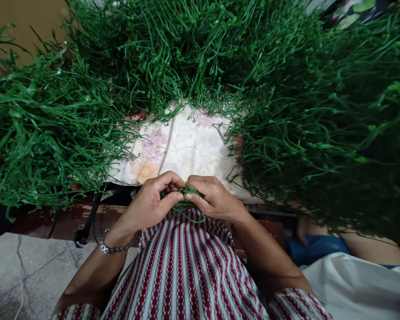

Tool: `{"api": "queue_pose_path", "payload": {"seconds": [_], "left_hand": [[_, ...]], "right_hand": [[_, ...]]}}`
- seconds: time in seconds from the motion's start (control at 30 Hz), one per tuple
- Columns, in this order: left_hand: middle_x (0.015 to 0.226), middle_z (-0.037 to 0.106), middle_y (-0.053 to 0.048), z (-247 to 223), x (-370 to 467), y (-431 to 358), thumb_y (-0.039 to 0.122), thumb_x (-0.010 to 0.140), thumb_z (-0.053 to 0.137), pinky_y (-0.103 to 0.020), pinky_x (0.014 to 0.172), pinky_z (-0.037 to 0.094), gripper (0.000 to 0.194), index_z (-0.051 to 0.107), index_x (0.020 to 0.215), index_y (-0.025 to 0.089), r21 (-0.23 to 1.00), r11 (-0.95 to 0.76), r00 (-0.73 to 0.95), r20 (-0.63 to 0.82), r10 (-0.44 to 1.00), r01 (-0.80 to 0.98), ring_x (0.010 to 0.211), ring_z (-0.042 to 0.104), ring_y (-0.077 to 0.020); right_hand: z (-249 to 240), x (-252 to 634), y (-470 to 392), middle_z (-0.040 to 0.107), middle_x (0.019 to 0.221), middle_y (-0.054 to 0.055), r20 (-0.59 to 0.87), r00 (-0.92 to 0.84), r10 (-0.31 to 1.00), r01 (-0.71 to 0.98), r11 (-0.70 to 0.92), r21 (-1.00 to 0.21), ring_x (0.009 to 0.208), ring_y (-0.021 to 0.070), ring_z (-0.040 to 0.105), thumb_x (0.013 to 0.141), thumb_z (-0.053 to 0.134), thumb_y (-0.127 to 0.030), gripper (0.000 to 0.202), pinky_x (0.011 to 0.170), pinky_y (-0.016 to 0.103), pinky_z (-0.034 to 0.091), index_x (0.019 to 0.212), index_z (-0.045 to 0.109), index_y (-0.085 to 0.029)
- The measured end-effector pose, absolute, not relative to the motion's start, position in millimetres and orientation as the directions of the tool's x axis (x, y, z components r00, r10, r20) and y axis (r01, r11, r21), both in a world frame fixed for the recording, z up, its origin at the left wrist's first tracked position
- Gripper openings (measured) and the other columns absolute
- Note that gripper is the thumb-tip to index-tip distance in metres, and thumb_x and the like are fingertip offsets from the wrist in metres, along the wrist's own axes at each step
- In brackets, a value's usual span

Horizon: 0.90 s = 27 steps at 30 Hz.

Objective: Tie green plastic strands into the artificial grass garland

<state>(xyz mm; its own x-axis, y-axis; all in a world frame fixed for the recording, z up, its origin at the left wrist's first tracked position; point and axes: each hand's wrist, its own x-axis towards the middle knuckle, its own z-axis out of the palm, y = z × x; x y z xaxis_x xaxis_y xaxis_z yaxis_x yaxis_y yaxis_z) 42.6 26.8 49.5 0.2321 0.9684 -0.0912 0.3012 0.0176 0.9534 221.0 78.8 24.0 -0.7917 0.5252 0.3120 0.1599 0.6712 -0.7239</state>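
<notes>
Two hands meet over the lap — left hand (151,202) and right hand (211,198), fingertips pinched shut on a few green stems (183,195), held close for fine work. Beyond the grip: floral cloth (183,146), flanked by heaped green stems. Beneath: striped garment (183,266).

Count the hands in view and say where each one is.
2. The left hand and the right hand meet at centre above the striped cloth, both pinching green stems. Others may be hidden by the greenery.
</notes>
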Motion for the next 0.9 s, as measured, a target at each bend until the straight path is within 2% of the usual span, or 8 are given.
{"api": "queue_pose_path", "payload": {"seconds": [0.27,0.37,0.43,0.5,0.57,0.63,0.73,0.9], "left_hand": [[0.07,0.057,0.002,60.8,43.4,34.1,0.018,0.078,0.053,-0.022,0.06,0.038,0.003,0.056,0.078,0.018,0.889,-0.003,0.325,-0.165,0.931,0.458,0.066,0.051,-0.011],[0.065,0.055,0.003,58.9,43.9,34.6,0.016,0.077,0.051,-0.023,0.058,0.037,0.006,0.055,0.072,0.017,0.861,-0.013,0.323,-0.176,0.93,0.508,0.063,0.048,-0.0108],[0.062,0.053,0.003,57.5,44.4,34.0,0.016,0.076,0.051,-0.022,0.057,0.036,0.007,0.055,0.07,0.016,0.86,-0.009,0.3,-0.168,0.939,0.511,0.061,0.047,-0.0102],[0.062,0.053,0.004,56.7,45.4,33.3,0.017,0.076,0.053,-0.022,0.057,0.036,0.007,0.055,0.069,0.016,0.857,-0.011,0.274,-0.153,0.95,0.515,0.06,0.047,-0.0098],[0.062,0.053,0.004,56.8,46.9,32.8,0.018,0.076,0.054,-0.022,0.056,0.035,0.007,0.054,0.069,0.016,0.84,-0.034,0.264,-0.132,0.955,0.541,0.06,0.046,-0.0095],[0.061,0.052,0.004,57.3,48.9,32.4,0.017,0.075,0.054,-0.021,0.056,0.034,0.007,0.054,0.068,0.016,0.822,-0.076,0.272,-0.098,0.957,0.564,0.059,0.046,-0.0092],[0.061,0.052,0.004,57.8,51.9,30.8,0.013,0.075,0.053,-0.021,0.055,0.034,0.008,0.054,0.068,0.015,0.82,-0.135,0.29,-0.039,0.956,0.556,0.058,0.045,-0.0086],[0.062,0.053,0.004,54.7,55.7,25.9,0.007,0.074,0.05,-0.02,0.056,0.035,0.011,0.055,0.068,0.016,0.829,-0.166,0.283,0.01,0.959,0.534,0.058,0.047,-0.0084]], "right_hand": [[20.6,226.1,74.5,0.039,0.061,-0.002,0.305,-0.783,0.542,0.181,0.667,-0.723,0.057,0.0092,0.038,0.095,0.033,-0.036,0.033,0.056,0.021,0.028,0.068,0.041,-0.017],[22.6,229.8,74.7,0.046,0.066,0.0,0.268,-0.795,0.544,0.217,0.669,-0.711,0.062,0.0107,0.043,0.093,0.039,-0.036,0.03,0.06,0.022,0.033,0.075,0.049,-0.015],[28.3,234.3,76.1,0.054,0.077,0.004,0.227,-0.825,0.517,0.224,0.669,-0.709,0.073,0.0131,0.049,0.091,0.043,-0.038,0.028,0.07,0.025,0.038,0.088,0.054,-0.013],[36.5,239.5,77.9,0.058,0.093,0.008,0.205,-0.845,0.494,0.23,0.682,-0.695,0.088,0.0169,0.052,0.087,0.049,-0.044,0.036,0.083,0.031,0.038,0.103,0.054,-0.013],[44.6,244.2,79.6,0.056,0.108,0.011,0.211,-0.843,0.495,0.246,0.704,-0.667,0.101,0.0207,0.05,0.084,0.052,-0.05,0.048,0.092,0.037,0.036,0.115,0.051,-0.014],[49.9,247.1,80.7,0.054,0.115,0.012,0.236,-0.833,0.5,0.259,0.73,-0.632,0.108,0.0223,0.047,0.083,0.053,-0.05,0.051,0.096,0.039,0.033,0.12,0.049,-0.014],[49.7,247.0,81.0,0.055,0.11,0.011,0.264,-0.835,0.483,0.255,0.764,-0.593,0.109,0.0218,0.047,0.085,0.053,-0.043,0.038,0.096,0.039,0.034,0.111,0.053,-0.014],[39.3,241.2,77.7,0.058,0.09,0.007,0.319,-0.805,0.5,0.227,0.757,-0.613,0.089,0.0186,0.051,0.087,0.051,-0.034,0.02,0.083,0.035,0.039,0.091,0.055,-0.015]]}}
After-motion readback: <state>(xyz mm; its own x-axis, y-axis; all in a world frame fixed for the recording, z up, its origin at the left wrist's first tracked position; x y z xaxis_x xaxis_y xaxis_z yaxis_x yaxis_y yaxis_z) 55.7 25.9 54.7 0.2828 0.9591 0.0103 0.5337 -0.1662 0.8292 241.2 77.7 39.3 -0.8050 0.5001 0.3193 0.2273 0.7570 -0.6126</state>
